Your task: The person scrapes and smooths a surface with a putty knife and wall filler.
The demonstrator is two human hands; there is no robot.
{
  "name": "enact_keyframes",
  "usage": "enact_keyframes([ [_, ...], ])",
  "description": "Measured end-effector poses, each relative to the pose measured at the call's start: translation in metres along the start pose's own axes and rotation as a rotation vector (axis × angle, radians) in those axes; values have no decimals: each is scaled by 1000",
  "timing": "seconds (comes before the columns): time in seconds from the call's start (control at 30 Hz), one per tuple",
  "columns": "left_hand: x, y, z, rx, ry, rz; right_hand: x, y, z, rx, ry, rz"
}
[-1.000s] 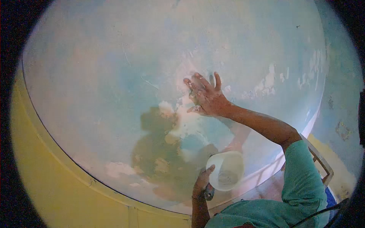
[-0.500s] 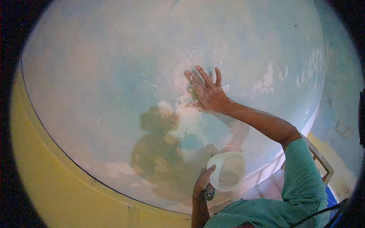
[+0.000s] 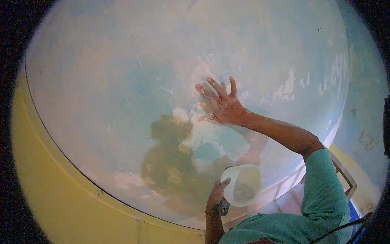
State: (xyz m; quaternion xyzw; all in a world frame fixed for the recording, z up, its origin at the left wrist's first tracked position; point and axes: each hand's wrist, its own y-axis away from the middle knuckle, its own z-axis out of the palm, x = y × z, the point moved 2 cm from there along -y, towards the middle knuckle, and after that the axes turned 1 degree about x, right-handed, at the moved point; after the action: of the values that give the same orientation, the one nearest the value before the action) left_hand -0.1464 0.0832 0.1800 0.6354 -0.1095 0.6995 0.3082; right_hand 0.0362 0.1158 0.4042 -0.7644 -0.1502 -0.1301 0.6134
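Observation:
My right hand (image 3: 225, 106) reaches to a large pale, patchy wall surface (image 3: 101, 93), its fingers spread and the palm turned to the surface. White paste smears the fingers and thumb. A yellowish-green patch shows between thumb and fingers; I cannot tell whether it is a thin tool or shadow. Lower down, my left hand (image 3: 217, 195) grips a white plastic tub (image 3: 229, 191) by its side, thumb over the rim. Greyish-white paste lies inside. Along the tub, the same hand holds a dark tool handle (image 3: 224, 207) with a hole in its end.
A yellow band (image 3: 81, 195) borders the surface at the lower left. Whitish filler patches (image 3: 284, 87) show at right. A wooden frame (image 3: 344, 175), probably part of a chair, stands behind my right elbow. A black cable (image 3: 345, 225) crosses by my green sleeve.
My right hand has moved slightly down over the surface, with its fingers still spread. The whole view has shifted a little. My left hand keeps its hold on the tub.

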Motion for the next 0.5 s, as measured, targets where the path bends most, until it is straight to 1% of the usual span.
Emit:
enact_keyframes([
  [0.07, 0, 1, 0, 79, -35, -14, -1, 0, -5, -27, -29, 18],
  [0.17, 7, 6, 4, -42, 36, -6, -1, 0, -5, -5, -20, 7],
  [0.27, 27, 23, 23, 2, 159, 34, 3, 1, 0, -68, -30, -10],
  [0.37, 10, 12, 9, 49, 57, -15, 6, 1, 0, -88, -2, 11],
  [0.47, 9, 4, 4, -88, -34, 13, 9, -1, 7, -1, -23, 4],
  [0.5, 12, 5, 3, -55, -80, -6, 9, -3, 7, 5, 5, 4],
])
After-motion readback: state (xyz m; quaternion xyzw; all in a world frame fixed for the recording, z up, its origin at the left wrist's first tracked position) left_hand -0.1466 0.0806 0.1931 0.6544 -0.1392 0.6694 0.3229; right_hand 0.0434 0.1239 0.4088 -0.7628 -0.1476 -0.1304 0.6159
